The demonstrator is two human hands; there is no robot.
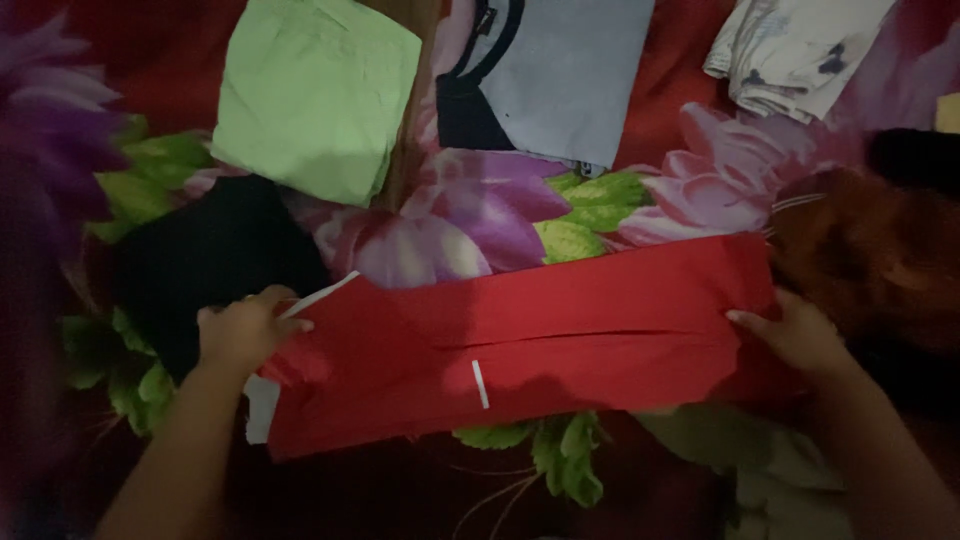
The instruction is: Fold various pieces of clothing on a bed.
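The person is partway through folding a red garment [520,345], which lies stretched across a bed covered with a flowered bedspread [470,225] of pink and purple blooms and green leaves on red. The garment already forms a long, narrow band, with a lengthwise crease along its middle and white strips showing at its left end and near its centre. The left hand [245,330] is closed on the band's left end, fingers curled over the edge next to a white strip; the right hand [795,335] holds the right end, its fingers pressed flat on the cloth with the thumb out of sight, so whether it pinches or merely pins the cloth cannot be told. Judged from this, the lengthwise fold is done and the band is being pulled straight. The next move would seem to call for bringing one end across to the other while the edges stay aligned and the crease does not slip. Above lie pieces already folded: a light green cloth [315,95], a grey shirt with dark trim [550,75], and a pale patterned cloth [795,50] at the upper right. A black garment [205,260] lies just beside the left hand, and a rust-brown fuzzy thing [870,250], too dim to name, sits beyond the right hand.
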